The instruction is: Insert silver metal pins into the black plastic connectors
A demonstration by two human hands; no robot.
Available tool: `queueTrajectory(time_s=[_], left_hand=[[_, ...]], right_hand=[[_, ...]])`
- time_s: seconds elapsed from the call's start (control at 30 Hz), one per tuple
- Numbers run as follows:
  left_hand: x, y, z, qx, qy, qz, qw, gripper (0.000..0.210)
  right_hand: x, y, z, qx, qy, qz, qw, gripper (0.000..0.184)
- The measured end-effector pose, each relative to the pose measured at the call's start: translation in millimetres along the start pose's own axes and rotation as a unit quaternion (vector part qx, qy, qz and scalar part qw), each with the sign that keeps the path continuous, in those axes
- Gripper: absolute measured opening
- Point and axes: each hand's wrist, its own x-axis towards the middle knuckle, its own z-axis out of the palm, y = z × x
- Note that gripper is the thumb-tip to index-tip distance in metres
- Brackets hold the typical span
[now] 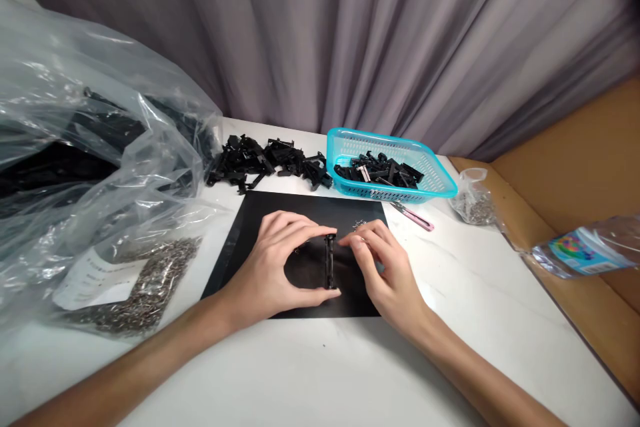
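Note:
Between the thumb and fingertips of my left hand (275,263) a narrow black plastic part (329,261) is gripped by its two ends. My right hand (383,267) is just to the right of it, thumb and fingers pinched together near the part's far end. Whatever may be in that pinch is too small or hidden to make out. Both hands are above a black mat (310,213). Small shiny metal pieces (359,225) lie on the mat behind my right fingers.
Loose black parts (245,159) are heaped behind the mat, beside a blue basket (390,137) holding more. A pink-handled cutter (413,216) lies nearby. Bags of metal pieces sit left (165,280) and right (473,200). A plastic bottle (585,250) is at far right.

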Motion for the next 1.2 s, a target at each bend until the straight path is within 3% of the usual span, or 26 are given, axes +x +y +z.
queueTrajectory(time_s=[0.23, 0.4, 0.5, 0.57, 0.6, 0.73, 0.83, 0.9, 1.03, 1.07, 1.13, 1.2], left_hand=[[-0.8, -0.5, 0.3, 0.015, 0.023, 0.024, 0.999, 0.061], [-1.8, -4.3, 0.0, 0.024, 0.026, 0.015, 0.999, 0.056], [-3.8, -6.6, 1.6, 0.019, 0.012, -0.006, 1.0, 0.07], [-5.3, -7.9, 2.6, 0.005, 0.01, -0.031, 0.999, 0.092], [-5.9, -8.6, 2.8, 0.0, 0.017, -0.044, 0.999, 0.093], [-6.1, -11.9, 1.4, -0.004, 0.041, -0.087, 0.995, 0.065], [-4.9, -13.9, -0.3, 0.002, 0.055, -0.089, 0.995, 0.046], [-4.5, -14.6, -1.2, 0.006, 0.057, -0.086, 0.995, 0.038], [-4.6, -15.5, -2.6, 0.02, 0.07, -0.082, 0.994, 0.027], [-4.7, -15.8, -3.0, 0.022, 0.08, -0.085, 0.993, 0.025], [-4.7, -16.5, -3.6, 0.024, 0.109, -0.099, 0.989, 0.019], [-4.5, -17.9, -4.0, 0.022, 0.139, -0.122, 0.982, 0.014]], right_hand=[[-2.2, -7.3, 5.3, 0.016, -0.059, 0.002, 0.998, 0.025], [-4.8, -8.2, 17.7, 0.002, -0.051, 0.005, 0.999, 0.03], [0.9, -6.3, 18.3, -0.008, -0.03, -0.003, 1.0, 0.028], [12.8, -2.7, 10.4, -0.038, 0.009, -0.021, 0.999, 0.028], [21.9, 0.5, 3.7, -0.056, 0.031, -0.03, 0.997, 0.028], [74.3, 26.2, -34.9, -0.175, 0.123, -0.061, 0.975, 0.033], [110.4, 47.9, -58.3, -0.276, 0.127, -0.046, 0.952, 0.037], [120.4, 52.4, -61.9, -0.315, 0.135, -0.029, 0.939, 0.037], [102.5, 33.1, -29.7, -0.339, 0.189, -0.081, 0.918, 0.027], [94.8, 26.5, -14.9, -0.337, 0.16, -0.117, 0.92, 0.024], [83.7, 17.3, 17.1, -0.365, 0.032, -0.169, 0.915, 0.017], [83.4, 15.1, 46.4, -0.43, -0.052, -0.137, 0.891, 0.016]])
